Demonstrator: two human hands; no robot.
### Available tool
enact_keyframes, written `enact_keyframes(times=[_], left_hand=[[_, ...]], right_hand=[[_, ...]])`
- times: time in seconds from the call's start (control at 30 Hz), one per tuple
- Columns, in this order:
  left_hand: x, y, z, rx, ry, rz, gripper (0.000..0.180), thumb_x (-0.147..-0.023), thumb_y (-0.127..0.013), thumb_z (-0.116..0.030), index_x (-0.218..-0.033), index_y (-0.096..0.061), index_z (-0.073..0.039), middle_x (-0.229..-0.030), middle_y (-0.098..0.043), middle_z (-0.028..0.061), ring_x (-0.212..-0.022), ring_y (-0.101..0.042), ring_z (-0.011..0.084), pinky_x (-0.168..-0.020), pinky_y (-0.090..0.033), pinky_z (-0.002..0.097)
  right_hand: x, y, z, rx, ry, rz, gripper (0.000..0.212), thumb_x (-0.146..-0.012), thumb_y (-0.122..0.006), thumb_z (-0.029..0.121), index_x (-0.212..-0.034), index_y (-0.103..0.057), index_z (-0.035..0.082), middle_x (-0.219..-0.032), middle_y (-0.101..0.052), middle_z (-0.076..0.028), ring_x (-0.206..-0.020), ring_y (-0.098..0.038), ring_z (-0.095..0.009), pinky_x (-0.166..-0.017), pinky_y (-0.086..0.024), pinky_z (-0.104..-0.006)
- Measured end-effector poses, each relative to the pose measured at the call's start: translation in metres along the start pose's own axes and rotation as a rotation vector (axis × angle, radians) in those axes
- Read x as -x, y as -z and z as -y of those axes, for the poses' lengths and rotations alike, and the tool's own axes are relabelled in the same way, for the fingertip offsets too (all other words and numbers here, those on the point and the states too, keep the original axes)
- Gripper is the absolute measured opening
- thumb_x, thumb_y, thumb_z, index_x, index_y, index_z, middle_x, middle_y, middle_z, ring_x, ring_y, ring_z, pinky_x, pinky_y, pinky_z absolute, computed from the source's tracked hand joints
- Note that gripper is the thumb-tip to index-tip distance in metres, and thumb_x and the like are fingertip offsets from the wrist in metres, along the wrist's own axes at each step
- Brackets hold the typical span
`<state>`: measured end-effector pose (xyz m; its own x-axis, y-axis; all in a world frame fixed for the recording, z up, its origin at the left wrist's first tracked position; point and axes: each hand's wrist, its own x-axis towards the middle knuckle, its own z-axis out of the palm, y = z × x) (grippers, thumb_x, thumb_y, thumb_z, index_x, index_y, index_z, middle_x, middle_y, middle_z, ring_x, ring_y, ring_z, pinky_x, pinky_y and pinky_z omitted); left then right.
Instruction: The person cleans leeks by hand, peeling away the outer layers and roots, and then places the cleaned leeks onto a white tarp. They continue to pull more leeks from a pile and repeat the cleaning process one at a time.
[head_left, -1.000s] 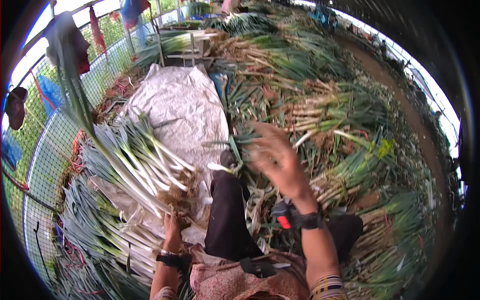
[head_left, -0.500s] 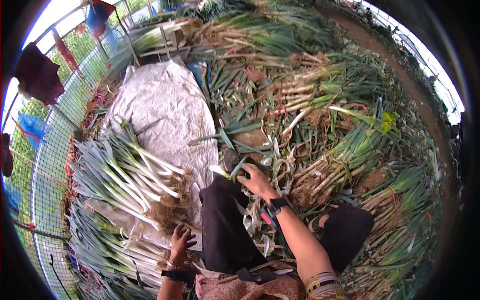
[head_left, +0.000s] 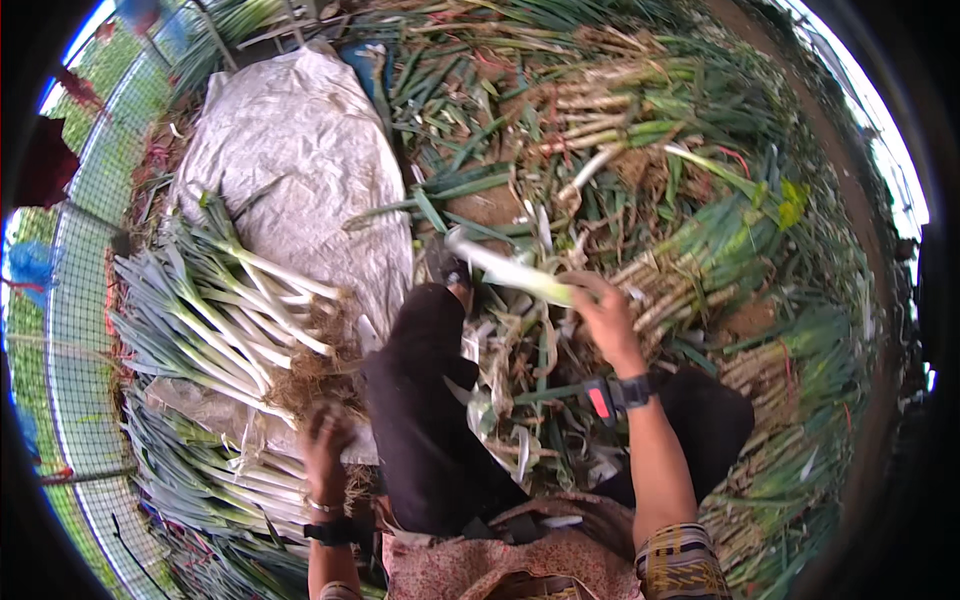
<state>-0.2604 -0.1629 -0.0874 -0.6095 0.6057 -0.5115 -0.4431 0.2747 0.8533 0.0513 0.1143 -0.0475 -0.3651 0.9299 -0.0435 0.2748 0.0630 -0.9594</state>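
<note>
**Handling one leek stalk between a white-stemmed heap and rough brown bundles**

The right hand [head_left: 605, 320] is closed around one end of a white-and-green leek stalk [head_left: 512, 272], which reaches leftward over the ground litter [head_left: 545, 400], its far end blurred near the dark shoe [head_left: 447, 265]. Well apart from it, the left hand [head_left: 325, 450] is blurred too, its fingers loosely parted with nothing visible between them; whether they touch the root clump [head_left: 300, 385] just above, I cannot tell.

Judging by looks, the finished share lies at left: a heap of white-stemmed leeks [head_left: 235, 315], roots still on, partly over the silvery sheet [head_left: 300, 170], with a second pale-stemmed pile [head_left: 235, 485] nearer the body. What seems left is much more: brownish bundles [head_left: 690, 250] at right, several with red ties, and another rough bundle [head_left: 780, 450] beyond the right knee. Stripped leaves strewn between suggest work well underway but far from complete.
</note>
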Motion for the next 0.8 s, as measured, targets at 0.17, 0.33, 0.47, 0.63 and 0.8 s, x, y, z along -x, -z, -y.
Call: enact_keyframes(times=[0.17, 0.33, 0.47, 0.63, 0.8], left_hand=[[0.04, -0.058, -0.107, -0.08, -0.601, 0.073, 0.043, -0.088, -0.051, -0.017, -0.127, -0.04, -0.002, -0.102, -0.055, 0.0098, -0.085, -0.055, 0.0153, -0.071, -0.048, 0.0293], [0.078, -0.169, -0.117, -0.16, -0.497, 0.595, 0.048, -0.086, -0.048, -0.008, -0.131, -0.032, -0.003, -0.116, -0.049, 0.0143, -0.1, -0.054, 0.0222, -0.077, -0.048, 0.032], [0.044, -0.265, -0.032, -0.098, -0.03, 0.79, 0.06, -0.084, -0.059, -0.018, -0.134, -0.027, -0.007, -0.127, -0.041, 0.009, -0.107, -0.047, 0.0186, -0.084, -0.043, 0.0316], [-0.105, -0.216, 0.13, -0.526, 0.059, 0.13, 0.084, -0.071, -0.066, -0.043, -0.132, -0.029, 0.001, -0.127, -0.041, 0.0209, -0.117, -0.04, 0.0287, -0.096, -0.031, 0.0379], [-0.12, -0.149, 0.238, -0.942, 0.186, -0.447, 0.088, -0.071, -0.059, -0.054, -0.136, -0.023, -0.007, -0.126, -0.044, 0.02, -0.111, -0.046, 0.0302, -0.094, -0.034, 0.0379]], right_hand=[[0.129, 0.003, -0.101, -0.701, -0.572, -0.601, 0.021, -0.084, -0.055, 0.015, -0.1, -0.06, 0.002, -0.088, -0.061, -0.006, -0.061, -0.055, -0.011, -0.05, -0.046, -0.0247], [0.197, -0.032, -0.199, -0.312, -1.059, -0.734, 0.018, -0.078, -0.055, 0.011, -0.094, -0.062, 0.007, -0.073, -0.062, -0.009, -0.067, -0.061, -0.022, -0.054, -0.047, -0.036], [0.225, 0.01, -0.275, 0.457, -1.037, -0.442, 0.034, -0.074, -0.057, 0.022, -0.1, -0.059, 0.0, -0.094, -0.062, -0.016, -0.086, -0.059, -0.032, -0.072, -0.045, -0.0383], [0.179, -0.011, -0.236, -0.25, -1.045, -0.635, 0.068, -0.075, -0.06, 0.035, -0.132, -0.034, 0.007, -0.132, -0.036, -0.02, -0.118, -0.039, -0.036, -0.094, -0.035, -0.0435], [0.178, 0.026, -0.277, -0.265, -1.107, -0.816, 0.08, -0.075, -0.063, 0.039, -0.135, -0.024, 0.003, -0.137, -0.026, -0.017, -0.126, -0.027, -0.032, -0.1, -0.029, -0.0423]])
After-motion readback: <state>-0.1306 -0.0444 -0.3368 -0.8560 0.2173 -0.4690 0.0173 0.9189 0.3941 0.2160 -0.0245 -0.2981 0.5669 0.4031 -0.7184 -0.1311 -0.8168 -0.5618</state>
